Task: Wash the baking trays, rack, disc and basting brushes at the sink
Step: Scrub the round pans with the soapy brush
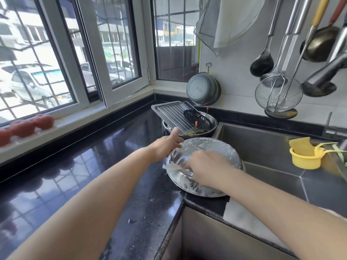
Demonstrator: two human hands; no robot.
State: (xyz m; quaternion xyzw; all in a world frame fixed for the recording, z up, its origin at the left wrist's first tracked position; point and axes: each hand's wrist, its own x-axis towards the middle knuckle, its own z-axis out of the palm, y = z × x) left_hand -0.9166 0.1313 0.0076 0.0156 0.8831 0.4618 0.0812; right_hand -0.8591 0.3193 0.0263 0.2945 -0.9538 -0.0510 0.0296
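Observation:
A round steel tray [210, 149], covered in soap foam, lies tilted over the sink's left edge. My left hand [167, 145] grips its far-left rim, thumb pointing up. My right hand [204, 166] presses a pale sponge [172, 167] on the tray's face, fingers curled round it. Behind, a steel bowl [213, 124] holds a dark rectangular tray [159, 107], a wire rack [176, 115], a perforated black disc [195, 117] and two basting brushes [196, 125] with orange-tipped handles.
The black granite counter [105, 160] runs left under the windows, with red fruit [26, 126] on the sill. The steel sink [262, 147] is at right, with a yellow cup [304, 156] on its rim. Ladles and a wire skimmer [278, 93] hang on the wall.

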